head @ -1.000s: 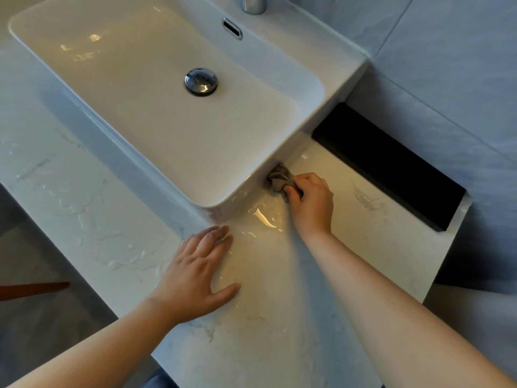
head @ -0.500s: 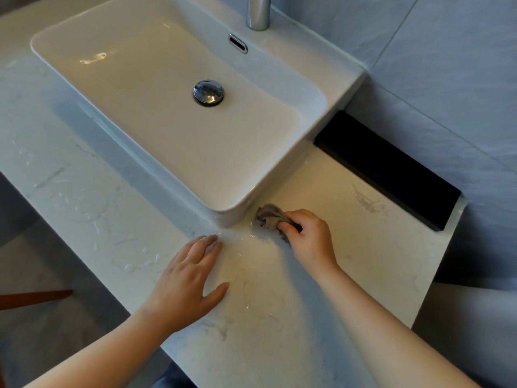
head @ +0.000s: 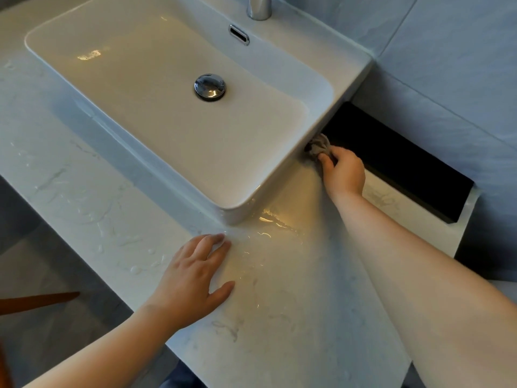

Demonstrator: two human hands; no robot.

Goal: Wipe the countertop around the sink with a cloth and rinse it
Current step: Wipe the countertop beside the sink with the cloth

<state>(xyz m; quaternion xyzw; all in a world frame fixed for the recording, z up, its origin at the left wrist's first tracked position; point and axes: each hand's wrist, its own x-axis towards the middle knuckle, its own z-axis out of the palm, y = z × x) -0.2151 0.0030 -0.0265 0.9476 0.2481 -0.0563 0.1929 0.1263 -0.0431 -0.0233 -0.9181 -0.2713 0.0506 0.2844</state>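
The left hand (head: 195,278) is lying flat on the white marble-veined countertop (head: 293,317), fingers straight and slightly spread, grasping nothing. Its fingertips are pointing at the near corner of the white rectangular ceramic sink (head: 246,211). Off to that hand's left, a brown wooden bar (head: 39,302) is showing below the counter edge. Just beyond the left fingertips a shallow puddle of water (head: 270,219) is glinting on the stone, and scattered droplets (head: 134,268) are lying to the hand's left.

Farther out, the right hand (head: 342,173) is reaching along the sink's right wall, its fingers curling round a crumpled grey cloth (head: 319,145) that is touching the wall's base at the countertop. Just behind this hand a long black rectangular recess (head: 405,163) is running along the counter. Beyond both hands a round chrome drain plug (head: 209,87) is sitting in the basin. Past it are an oval chrome overflow slot (head: 239,35), the base of a chrome faucet (head: 259,7) and pale grey wall tiles (head: 447,65).
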